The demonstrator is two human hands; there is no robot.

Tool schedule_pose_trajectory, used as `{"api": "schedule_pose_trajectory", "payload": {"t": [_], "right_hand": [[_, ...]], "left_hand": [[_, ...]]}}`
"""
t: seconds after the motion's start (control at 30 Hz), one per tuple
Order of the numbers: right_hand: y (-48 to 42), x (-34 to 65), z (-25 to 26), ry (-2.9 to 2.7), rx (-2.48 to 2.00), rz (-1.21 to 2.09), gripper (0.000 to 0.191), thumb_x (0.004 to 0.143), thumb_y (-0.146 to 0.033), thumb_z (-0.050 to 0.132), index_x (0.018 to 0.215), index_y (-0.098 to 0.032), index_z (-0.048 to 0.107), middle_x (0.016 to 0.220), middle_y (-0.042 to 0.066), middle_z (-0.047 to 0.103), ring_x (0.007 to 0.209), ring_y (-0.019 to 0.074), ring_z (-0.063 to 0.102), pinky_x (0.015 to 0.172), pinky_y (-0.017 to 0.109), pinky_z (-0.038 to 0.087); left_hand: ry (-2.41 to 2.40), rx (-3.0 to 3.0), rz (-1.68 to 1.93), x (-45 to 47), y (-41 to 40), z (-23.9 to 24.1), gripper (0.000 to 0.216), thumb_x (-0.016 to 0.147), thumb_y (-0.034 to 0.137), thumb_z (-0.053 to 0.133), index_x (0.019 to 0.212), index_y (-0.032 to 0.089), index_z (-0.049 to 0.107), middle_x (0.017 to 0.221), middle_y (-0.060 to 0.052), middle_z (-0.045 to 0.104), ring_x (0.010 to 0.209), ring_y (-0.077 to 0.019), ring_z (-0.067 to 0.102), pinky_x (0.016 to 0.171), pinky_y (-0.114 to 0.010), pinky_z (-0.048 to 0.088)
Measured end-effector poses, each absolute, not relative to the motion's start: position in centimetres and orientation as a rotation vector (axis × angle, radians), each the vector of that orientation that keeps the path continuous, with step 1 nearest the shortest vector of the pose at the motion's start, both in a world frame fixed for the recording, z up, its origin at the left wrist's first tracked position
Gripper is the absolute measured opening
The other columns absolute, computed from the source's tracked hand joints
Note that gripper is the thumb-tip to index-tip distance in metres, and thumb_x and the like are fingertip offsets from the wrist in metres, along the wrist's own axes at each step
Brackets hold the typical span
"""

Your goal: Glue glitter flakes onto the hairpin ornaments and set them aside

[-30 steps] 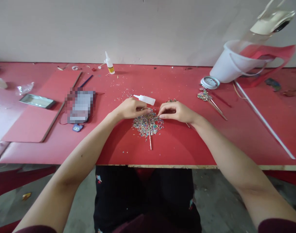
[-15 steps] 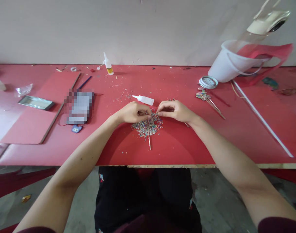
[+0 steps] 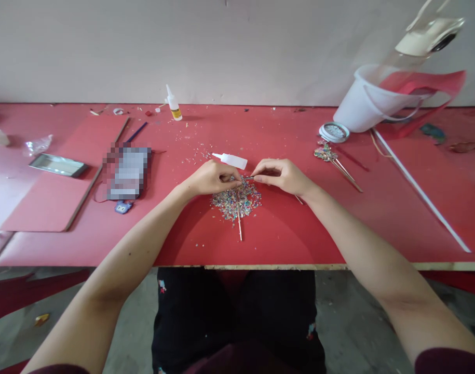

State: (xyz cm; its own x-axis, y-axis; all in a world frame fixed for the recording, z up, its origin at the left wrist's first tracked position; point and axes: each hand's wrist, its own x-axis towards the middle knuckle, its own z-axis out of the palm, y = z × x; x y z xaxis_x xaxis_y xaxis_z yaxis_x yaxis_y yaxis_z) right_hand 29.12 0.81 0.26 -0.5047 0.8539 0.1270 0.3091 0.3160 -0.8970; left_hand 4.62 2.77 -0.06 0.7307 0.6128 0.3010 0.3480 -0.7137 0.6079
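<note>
A pile of small multicoloured bits (image 3: pixel 237 200) lies on the red table (image 3: pixel 260 228) in front of me, with a thin wooden stick (image 3: pixel 240 227) poking out toward the near edge. My left hand (image 3: pixel 212 177) is curled at the pile's upper left, fingertips pinched on a tiny piece I cannot make out. My right hand (image 3: pixel 280 175) pinches a thin dark tool whose tip points left toward the left fingertips. A small white glue bottle (image 3: pixel 232 160) lies on its side just behind both hands.
A second glue bottle (image 3: pixel 173 104) stands at the back. On the left lie a red board (image 3: pixel 58 192), a metal tray (image 3: pixel 58 164) and a blurred flat object (image 3: pixel 127 171). On the right are finished decorated sticks (image 3: pixel 334 159), a round lid (image 3: pixel 334 132), a tipped white bucket (image 3: pixel 367 101) and a long white rod (image 3: pixel 418 189).
Both hands have shifted slightly up and away from the pile, fingertips closing in on each other. The view has drifted a little; the pile and stick stay put.
</note>
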Motion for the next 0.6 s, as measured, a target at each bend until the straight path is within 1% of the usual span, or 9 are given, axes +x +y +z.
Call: {"api": "schedule_pose_trajectory", "payload": {"t": [0.07, 0.23, 0.33, 0.5, 0.6], "right_hand": [[0.76, 29.06, 0.3, -1.975, -1.019, 1.146, 0.024, 0.079, -0.043, 0.07, 0.087, -0.021, 0.072, 0.089, 0.004, 0.064, 0.083, 0.0188, 0.058, 0.076, 0.035, 0.043], [0.47, 28.78, 0.35, -1.944, -0.987, 1.061, 0.021, 0.083, -0.042, 0.067, 0.09, -0.023, 0.072, 0.092, 0.004, 0.063, 0.082, 0.0176, 0.057, 0.074, 0.033, 0.043], [0.34, 28.67, 0.36, -1.954, -0.941, 1.011, 0.019, 0.083, -0.042, 0.067, 0.09, -0.024, 0.071, 0.093, 0.003, 0.062, 0.084, 0.0174, 0.056, 0.073, 0.033, 0.044], [0.57, 28.8, 0.19, -1.966, -0.962, 0.944, 0.019, 0.082, -0.043, 0.068, 0.089, -0.026, 0.071, 0.092, 0.003, 0.061, 0.078, 0.016, 0.055, 0.068, 0.033, 0.044], [0.7, 28.89, -0.03, -1.909, -0.942, 0.937, 0.016, 0.082, -0.04, 0.069, 0.088, -0.026, 0.071, 0.092, 0.003, 0.061, 0.08, 0.0164, 0.056, 0.069, 0.032, 0.045]], "left_hand": [[0.733, 2.4, 0.68, 4.62, 2.77, -0.04, 0.02, 0.085, 0.034, 0.062, 0.083, 0.017, 0.072, 0.05, 0.006, 0.043, 0.047, -0.0061, 0.035, 0.049, -0.021, 0.029], [0.768, 2.293, 0.693, 4.63, 2.6, 0.27, 0.021, 0.086, 0.034, 0.061, 0.087, 0.016, 0.071, 0.049, 0.008, 0.033, 0.046, -0.0063, 0.029, 0.047, -0.023, 0.025], [0.776, 2.206, 0.714, 4.73, 2.43, 0.53, 0.02, 0.084, 0.033, 0.062, 0.085, 0.014, 0.071, 0.049, 0.008, 0.029, 0.046, -0.006, 0.025, 0.046, -0.024, 0.023], [0.807, 2.085, 0.755, 4.84, 2.4, 0.81, 0.02, 0.083, 0.031, 0.062, 0.08, 0.013, 0.07, 0.047, 0.008, 0.03, 0.044, -0.0056, 0.023, 0.044, -0.024, 0.019], [0.832, 2.027, 0.779, 4.78, 2.56, 0.79, 0.021, 0.083, 0.032, 0.062, 0.081, 0.012, 0.069, 0.046, 0.008, 0.031, 0.043, -0.0054, 0.023, 0.044, -0.025, 0.019]]}}
